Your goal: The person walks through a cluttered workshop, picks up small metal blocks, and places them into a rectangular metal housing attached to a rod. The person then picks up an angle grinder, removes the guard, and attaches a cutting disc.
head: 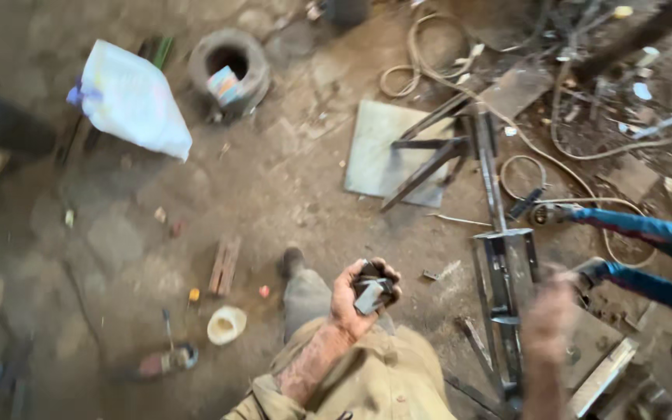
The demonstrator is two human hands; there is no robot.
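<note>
- While the head camera tips down over the dirt floor [274, 187], the left hand [359, 295] sits near the middle of the view, palm up, fingers curled around a small dark metal block [371, 292] with a pale grey face; that's a firm, closed hold on it.
- Over at about four o'clock from that block, the right hand [550, 319] is a blur; it hangs over the steel frame [507, 288], and I cannot tell whether its fingers are spread or closed, or whether they touch the steel.
- That frame runs from the lower right edge upward, with a long thin bar reaching toward twelve o'clock.
- Just beside the frame, at three o'clock, another person's blue sleeves [647, 257] come in from the right edge, one hand on a power tool [546, 214] with a cable trailing behind it.
- Up at one o'clock from the held block, a flat grey plate [375, 155] lies on the ground with dark angle bars [429, 159] across it.
- Far off at eleven o'clock, a white plastic bag [134, 97] rests beside a round concrete ring [231, 66] with a small colourful box inside.
- Down at nine o'clock, well apart from the left hand, a small white cup [227, 324] sits on the floor, and a tool with a reddish handle [166, 359] lies just beyond it.
- Below the left hand, a khaki trouser leg [375, 373] and a dark shoe [292, 260] fill the bottom centre.
</note>
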